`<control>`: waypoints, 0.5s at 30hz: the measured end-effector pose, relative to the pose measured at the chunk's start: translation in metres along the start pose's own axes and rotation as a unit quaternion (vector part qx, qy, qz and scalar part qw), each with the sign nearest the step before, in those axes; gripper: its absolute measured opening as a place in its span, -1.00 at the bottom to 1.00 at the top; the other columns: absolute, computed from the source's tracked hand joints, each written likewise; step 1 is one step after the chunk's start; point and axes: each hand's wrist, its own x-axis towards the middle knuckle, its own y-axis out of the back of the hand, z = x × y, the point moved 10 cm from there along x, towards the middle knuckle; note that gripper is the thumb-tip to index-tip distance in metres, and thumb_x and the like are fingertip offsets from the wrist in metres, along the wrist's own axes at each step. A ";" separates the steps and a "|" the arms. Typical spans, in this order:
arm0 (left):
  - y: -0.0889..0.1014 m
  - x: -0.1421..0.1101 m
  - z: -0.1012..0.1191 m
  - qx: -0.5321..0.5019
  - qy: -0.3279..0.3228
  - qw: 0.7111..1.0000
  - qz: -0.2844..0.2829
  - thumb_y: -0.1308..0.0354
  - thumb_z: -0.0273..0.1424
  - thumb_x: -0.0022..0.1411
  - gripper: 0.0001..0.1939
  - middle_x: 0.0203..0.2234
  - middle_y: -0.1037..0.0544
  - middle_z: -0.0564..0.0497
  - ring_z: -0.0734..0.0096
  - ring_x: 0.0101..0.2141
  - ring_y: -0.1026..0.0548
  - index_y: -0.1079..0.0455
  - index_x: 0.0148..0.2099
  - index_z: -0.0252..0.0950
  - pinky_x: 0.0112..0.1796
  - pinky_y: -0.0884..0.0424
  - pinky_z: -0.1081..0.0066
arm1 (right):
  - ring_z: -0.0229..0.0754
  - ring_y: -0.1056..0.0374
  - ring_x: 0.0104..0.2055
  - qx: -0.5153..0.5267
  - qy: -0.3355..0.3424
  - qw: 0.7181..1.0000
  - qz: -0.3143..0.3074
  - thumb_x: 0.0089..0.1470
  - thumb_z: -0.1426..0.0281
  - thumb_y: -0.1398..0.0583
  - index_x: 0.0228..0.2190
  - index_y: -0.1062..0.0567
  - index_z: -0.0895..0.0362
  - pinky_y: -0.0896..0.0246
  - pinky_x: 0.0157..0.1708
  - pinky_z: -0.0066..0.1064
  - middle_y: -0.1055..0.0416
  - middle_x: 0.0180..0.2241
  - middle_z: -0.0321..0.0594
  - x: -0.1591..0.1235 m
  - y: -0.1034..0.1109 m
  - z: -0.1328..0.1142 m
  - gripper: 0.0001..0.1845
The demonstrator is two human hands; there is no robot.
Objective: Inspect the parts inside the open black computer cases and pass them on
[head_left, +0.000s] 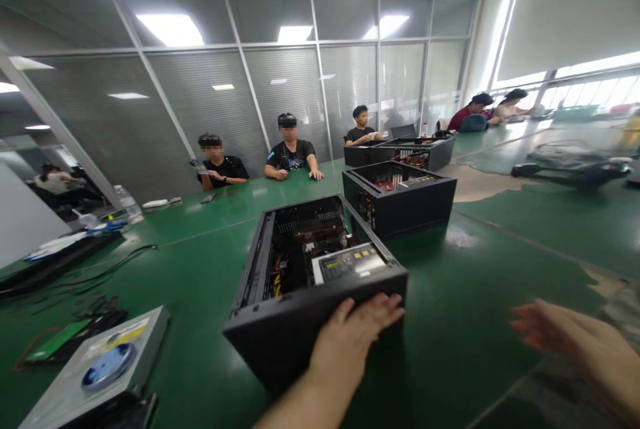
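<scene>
An open black computer case (310, 322) lies on the green table in front of me. Inside it show a power supply (350, 262) with a label, some coloured cables and a dark board. My left hand (347, 332) rests flat against the near side of this case, fingers stretched out. Off to the right, my right hand (560, 336) hovers over the table, apart from the case. Its fingers are extended and somewhat blurred, with nothing visible in them.
Behind stand more open black cases (400, 202). At the left lie a metal drive (120, 349) with a blue round item (107, 366) on it, a green board (60, 342) and cables. Several people sit around the table (200, 269). A water bottle (127, 204) stands at the left.
</scene>
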 end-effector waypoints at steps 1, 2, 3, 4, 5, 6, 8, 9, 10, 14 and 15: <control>-0.001 0.017 -0.034 0.062 -0.003 0.998 -0.028 -0.05 -0.43 0.29 -0.21 0.37 -0.05 0.32 0.31 0.37 0.01 0.16 0.41 0.27 0.26 -0.14 -0.01 | 0.22 -0.53 -0.38 -0.005 -0.003 1.000 0.002 -0.09 -0.15 -0.20 -0.51 -0.65 -0.08 -0.52 -0.40 -0.06 -0.59 -0.38 0.04 0.000 -0.003 -0.002 -0.54; -0.002 0.036 -0.070 0.098 0.006 0.994 -0.055 -0.08 -0.36 0.30 -0.21 0.39 0.02 0.28 0.27 0.39 0.10 0.19 0.43 0.21 0.31 0.01 -0.03 | 0.22 -0.53 -0.38 -0.013 -0.001 1.000 -0.005 -0.11 -0.16 -0.21 -0.50 -0.66 -0.06 -0.53 -0.39 -0.04 -0.59 -0.39 0.02 0.000 -0.008 -0.005 -0.52; -0.001 0.057 -0.109 0.112 0.032 0.990 -0.082 -0.13 -0.26 0.27 -0.20 0.41 0.08 0.22 0.18 0.40 0.17 0.16 0.44 0.15 0.33 0.17 -0.07 | 0.21 -0.53 -0.39 -0.024 0.008 0.999 -0.019 -0.12 -0.16 -0.22 -0.48 -0.67 -0.03 -0.53 -0.38 -0.02 -0.59 -0.39 0.01 -0.002 -0.015 -0.009 -0.51; -0.002 0.077 -0.148 0.110 0.081 0.984 -0.112 -0.15 -0.15 0.25 -0.19 0.43 0.11 0.14 0.07 0.40 0.22 0.11 0.45 0.07 0.32 0.30 -0.12 | 0.21 -0.53 -0.37 -0.035 0.023 0.998 -0.043 -0.12 -0.15 -0.23 -0.45 -0.67 -0.01 -0.53 -0.36 -0.03 -0.60 -0.38 -0.01 -0.006 -0.025 -0.014 -0.50; -0.005 0.092 -0.188 0.096 0.158 0.971 -0.152 -0.12 -0.04 0.24 -0.19 0.43 0.12 0.05 -0.04 0.40 0.25 0.06 0.45 -0.01 0.30 0.36 -0.18 | 0.20 -0.54 -0.35 -0.045 0.043 0.996 -0.071 -0.11 -0.12 -0.24 -0.42 -0.68 0.01 -0.54 -0.34 -0.04 -0.60 -0.37 -0.03 -0.012 -0.036 -0.019 -0.51; -0.012 0.098 -0.224 0.072 0.244 0.946 -0.202 -0.05 0.05 0.24 -0.19 0.43 0.11 -0.02 -0.11 0.39 0.24 0.03 0.44 -0.05 0.27 0.35 -0.23 | 0.19 -0.54 -0.32 -0.054 0.063 0.992 -0.097 -0.09 -0.10 -0.25 -0.38 -0.68 0.01 -0.54 -0.33 -0.07 -0.60 -0.36 -0.05 -0.019 -0.046 -0.022 -0.52; -0.015 0.112 -0.258 0.066 0.295 0.930 -0.211 0.08 0.10 0.28 -0.19 0.41 0.06 -0.21 -0.29 0.37 0.15 -0.02 0.44 -0.18 0.21 0.21 -0.36 | 0.16 -0.55 -0.30 -0.074 0.099 0.983 -0.133 -0.04 -0.05 -0.25 -0.31 -0.67 0.00 -0.55 -0.32 -0.12 -0.61 -0.33 -0.11 -0.033 -0.064 -0.028 -0.56; -0.017 0.111 -0.267 0.067 0.306 0.927 -0.207 0.10 0.09 0.29 -0.19 0.41 0.09 -0.23 -0.29 0.37 0.15 -0.01 0.44 -0.21 0.21 0.19 -0.35 | 0.14 -0.55 -0.30 -0.089 0.116 0.979 -0.143 -0.02 -0.02 -0.25 -0.28 -0.66 -0.01 -0.55 -0.33 -0.14 -0.61 -0.32 -0.13 -0.038 -0.071 -0.030 -0.58; -0.019 0.107 -0.271 0.070 0.309 0.927 -0.200 0.11 0.08 0.30 -0.19 0.41 0.10 -0.25 -0.29 0.37 0.14 0.00 0.45 -0.23 0.21 0.15 -0.33 | 0.11 -0.55 -0.30 -0.108 0.136 0.973 -0.152 0.00 0.00 -0.25 -0.24 -0.66 -0.02 -0.55 -0.32 -0.16 -0.61 -0.30 -0.15 -0.040 -0.077 -0.034 -0.60; -0.024 0.051 -0.262 0.060 0.303 0.939 -0.151 0.14 0.04 0.34 -0.24 0.41 0.03 -0.26 -0.18 0.34 -0.05 0.00 0.44 -0.24 0.20 -0.09 -0.13 | 0.05 -0.52 -0.18 -0.201 0.257 0.930 -0.171 0.12 0.09 -0.22 -0.04 -0.55 -0.01 -0.50 -0.17 -0.12 -0.57 -0.15 -0.13 -0.022 -0.102 -0.078 -0.58; -0.021 0.034 -0.255 0.050 0.293 0.946 -0.129 0.14 0.03 0.34 -0.25 0.40 -0.01 -0.25 -0.14 0.32 -0.10 -0.02 0.44 -0.24 0.20 -0.13 -0.08 | 0.05 -0.50 -0.13 -0.218 0.297 0.914 -0.169 0.15 0.10 -0.20 0.01 -0.51 0.02 -0.47 -0.13 -0.10 -0.55 -0.09 -0.10 -0.010 -0.110 -0.098 -0.55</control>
